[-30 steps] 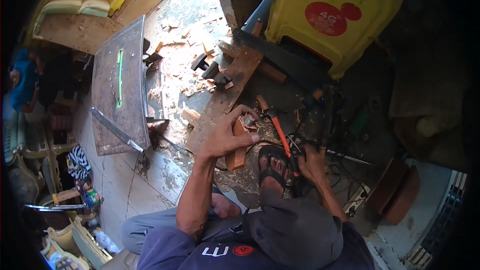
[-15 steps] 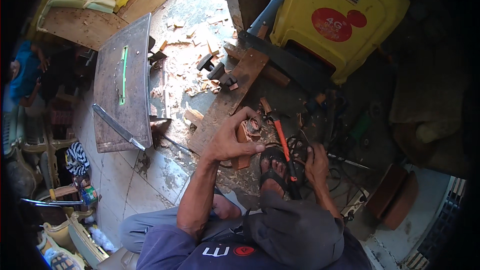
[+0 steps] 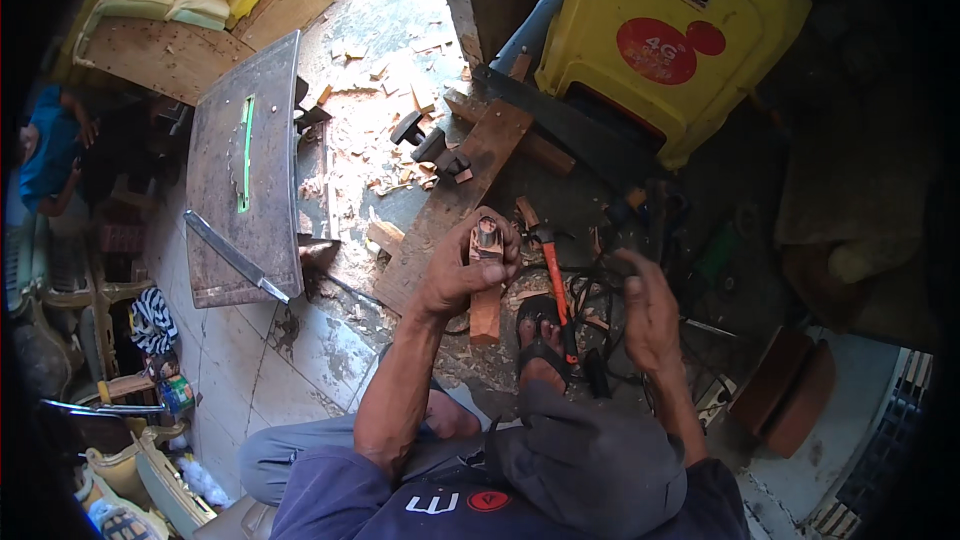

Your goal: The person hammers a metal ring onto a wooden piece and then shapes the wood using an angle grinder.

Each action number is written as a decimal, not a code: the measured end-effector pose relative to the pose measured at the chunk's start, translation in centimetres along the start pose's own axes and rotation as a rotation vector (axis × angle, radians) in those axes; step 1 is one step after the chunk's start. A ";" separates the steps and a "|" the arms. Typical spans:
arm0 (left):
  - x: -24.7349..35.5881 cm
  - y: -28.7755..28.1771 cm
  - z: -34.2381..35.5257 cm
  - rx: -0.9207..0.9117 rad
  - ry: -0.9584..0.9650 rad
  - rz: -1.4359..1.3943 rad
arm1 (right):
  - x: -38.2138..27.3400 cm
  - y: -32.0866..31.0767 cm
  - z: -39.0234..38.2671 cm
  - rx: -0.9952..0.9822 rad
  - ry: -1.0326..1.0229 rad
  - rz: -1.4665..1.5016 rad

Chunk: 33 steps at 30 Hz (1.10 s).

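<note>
My left hand (image 3: pixel 447 278) is wrapped round a reddish-brown wooden block (image 3: pixel 486 318), thumb across its face. The block's upper end has a rounded, dark hollow, and its lower end sticks out below my fingers. To the right, my right hand (image 3: pixel 655 325) is raised with fingers stretched and thumb apart; I see nothing in it. Between the hands a hammer (image 3: pixel 556 285) with an orange and black handle lies on the floor, next to my sandalled foot (image 3: pixel 543 340). Black cables (image 3: pixel 600 295) lie tangled beside the hammer.
A wooden plank (image 3: pixel 455 210) lies ahead among wood shavings (image 3: pixel 370 155), with dark clamp-like pieces (image 3: pixel 428 145) near it. Left stands a worn board (image 3: pixel 230 240) with a long metal blade (image 3: pixel 235 255) on it. A yellow plastic stool (image 3: pixel 670 50) is at far right. Another person (image 3: pixel 50 150) is at far left.
My left hand has turned the block more upright and closed further round it. My right hand has lifted slightly up and right, its fingers straightening.
</note>
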<state>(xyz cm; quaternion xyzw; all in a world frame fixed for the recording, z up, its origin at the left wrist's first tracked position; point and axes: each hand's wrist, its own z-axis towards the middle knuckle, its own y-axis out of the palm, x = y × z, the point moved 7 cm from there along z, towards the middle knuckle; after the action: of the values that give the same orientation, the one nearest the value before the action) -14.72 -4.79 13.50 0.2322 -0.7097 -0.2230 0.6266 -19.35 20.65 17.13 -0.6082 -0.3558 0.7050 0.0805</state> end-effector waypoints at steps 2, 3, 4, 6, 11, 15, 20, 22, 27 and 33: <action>-0.1 0.3 0.2 0.027 -0.013 0.057 | -3.0 0.7 0.7 -0.130 -0.062 -0.016; 0.2 0.7 0.2 0.053 -0.032 0.101 | -4.6 1.0 1.0 -0.190 -0.056 -0.012; 0.7 0.8 -0.2 0.093 -0.048 0.150 | -6.2 1.5 1.3 -0.260 -0.057 0.000; 1.2 1.0 -0.2 0.078 -0.026 0.298 | -8.1 2.0 2.4 -0.330 -0.097 0.028; 2.1 1.8 -1.2 -0.004 -0.120 0.536 | -9.8 2.6 3.7 -0.442 -0.221 0.022; 2.9 2.4 -1.3 -0.006 -0.019 0.743 | -8.8 3.5 3.5 -0.574 -0.109 0.089; 3.8 3.3 -1.2 0.056 0.161 0.985 | -8.0 4.5 2.9 -0.497 -0.023 0.229; 4.7 4.5 -1.4 0.113 0.214 1.118 | -7.5 4.6 2.5 -0.457 -0.002 0.226; 4.3 5.2 -1.4 0.289 0.191 1.211 | -8.6 3.2 2.8 -0.295 -0.094 -0.173; 4.4 5.2 -0.9 0.273 0.154 1.076 | -7.3 2.1 3.2 -0.021 -0.324 0.326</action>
<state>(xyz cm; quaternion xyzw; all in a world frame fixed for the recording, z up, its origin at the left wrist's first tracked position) -14.58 -3.40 20.24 -0.0679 -0.7029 0.2397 0.6662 -19.83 13.86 21.71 -0.5374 -0.2684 0.7933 -0.0989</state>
